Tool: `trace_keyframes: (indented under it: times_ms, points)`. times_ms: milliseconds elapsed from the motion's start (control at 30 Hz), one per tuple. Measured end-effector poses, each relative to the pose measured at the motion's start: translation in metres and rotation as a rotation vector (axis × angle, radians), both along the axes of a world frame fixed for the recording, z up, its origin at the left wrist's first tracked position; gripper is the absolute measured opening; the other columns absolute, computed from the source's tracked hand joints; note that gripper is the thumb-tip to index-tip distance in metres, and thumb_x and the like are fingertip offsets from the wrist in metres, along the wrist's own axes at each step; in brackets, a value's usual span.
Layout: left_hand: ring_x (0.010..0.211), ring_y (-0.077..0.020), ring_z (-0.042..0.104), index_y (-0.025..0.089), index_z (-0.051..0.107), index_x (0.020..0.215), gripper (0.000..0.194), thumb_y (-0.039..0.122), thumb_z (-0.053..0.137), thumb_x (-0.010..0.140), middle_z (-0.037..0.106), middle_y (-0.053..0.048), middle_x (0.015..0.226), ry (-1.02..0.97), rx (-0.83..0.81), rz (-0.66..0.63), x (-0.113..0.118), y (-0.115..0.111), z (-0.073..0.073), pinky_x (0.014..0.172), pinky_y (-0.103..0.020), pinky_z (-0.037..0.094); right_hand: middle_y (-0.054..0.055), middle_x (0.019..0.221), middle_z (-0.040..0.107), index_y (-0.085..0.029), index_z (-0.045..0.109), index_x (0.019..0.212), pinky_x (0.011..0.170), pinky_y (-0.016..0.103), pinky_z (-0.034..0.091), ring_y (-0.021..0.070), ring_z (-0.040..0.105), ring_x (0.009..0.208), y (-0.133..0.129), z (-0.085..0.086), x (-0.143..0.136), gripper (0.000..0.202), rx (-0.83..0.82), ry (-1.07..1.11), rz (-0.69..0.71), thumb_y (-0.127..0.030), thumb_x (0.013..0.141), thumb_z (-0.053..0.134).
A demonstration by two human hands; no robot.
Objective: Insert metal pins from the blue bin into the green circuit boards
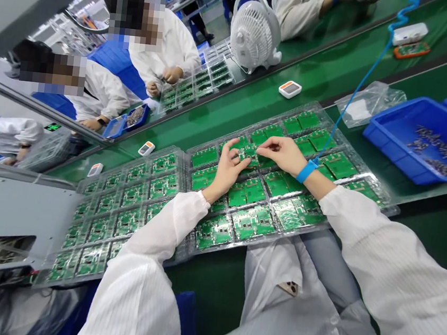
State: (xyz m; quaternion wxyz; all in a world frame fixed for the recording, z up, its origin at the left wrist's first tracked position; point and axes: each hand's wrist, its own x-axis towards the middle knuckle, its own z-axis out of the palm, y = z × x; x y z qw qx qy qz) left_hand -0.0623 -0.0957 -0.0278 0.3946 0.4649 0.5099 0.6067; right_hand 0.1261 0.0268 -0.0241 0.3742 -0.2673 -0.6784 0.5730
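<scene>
My left hand [226, 169] and my right hand [283, 153] meet over one green circuit board [250, 152] in a clear plastic tray [380, 192] full of several such boards. Fingertips of both hands pinch at that board's top edge; anything small between them is too tiny to make out. A blue wrist strap [306, 171] with a coiled blue cord [367, 76] circles my right wrist. A second tray of boards [124, 199] lies to the left, beside my left sleeve.
Blue bins [403, 133] with small dark parts sit at right, next to a clear bag [368, 100]. A white fan [254, 29] and small white-orange devices [290, 89] stand on the green belt. Other people in white coats work across the line at upper left.
</scene>
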Motion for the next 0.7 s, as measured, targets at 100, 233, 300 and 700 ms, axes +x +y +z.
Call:
trace_keyframes:
  times_ms: [100, 233, 300, 700]
  points:
    - [0.094, -0.0140, 0.071, 0.029, 0.065, 0.136, 0.072, 0.049, 0.104, 0.079, 0.066, 0.000, 0.109, 0.061, -0.008, 0.020, -0.002, 0.001, -0.002, 0.096, -0.031, 0.064, 0.008, 0.085, 0.080, -0.020, 0.081, 0.086, 0.078, 0.040, 0.057, 0.0243, 0.070, 0.081, -0.001, 0.001, 0.000, 0.048, -0.015, 0.014, -0.013, -0.064, 0.072, 0.097]
    - [0.105, -0.0181, 0.072, 0.026, 0.068, 0.128, 0.068, 0.052, 0.104, 0.076, 0.070, -0.002, 0.116, 0.103, -0.004, 0.046, -0.003, 0.002, -0.002, 0.107, -0.036, 0.060, 0.008, 0.084, 0.080, -0.020, 0.081, 0.085, 0.077, 0.040, 0.057, 0.0237, 0.069, 0.081, -0.002, 0.001, -0.001, 0.049, -0.023, 0.023, -0.026, -0.064, 0.071, 0.097]
    - [0.112, -0.0208, 0.073, 0.027, 0.070, 0.130, 0.067, 0.052, 0.103, 0.077, 0.073, -0.003, 0.120, 0.133, 0.003, 0.048, -0.002, 0.001, -0.001, 0.112, -0.038, 0.058, 0.007, 0.083, 0.079, -0.020, 0.080, 0.084, 0.075, 0.039, 0.056, 0.0233, 0.068, 0.080, -0.002, 0.001, -0.001, 0.049, -0.027, 0.025, -0.035, -0.065, 0.071, 0.097]
    - [0.120, -0.0277, 0.076, 0.022, 0.082, 0.122, 0.052, 0.053, 0.097, 0.083, 0.084, -0.007, 0.126, 0.163, -0.024, -0.001, 0.011, -0.004, 0.015, 0.115, -0.044, 0.058, 0.006, 0.078, 0.074, -0.021, 0.076, 0.082, 0.072, 0.039, 0.053, 0.0216, 0.062, 0.075, 0.000, 0.002, 0.000, 0.057, -0.011, 0.013, -0.053, -0.073, 0.071, 0.095]
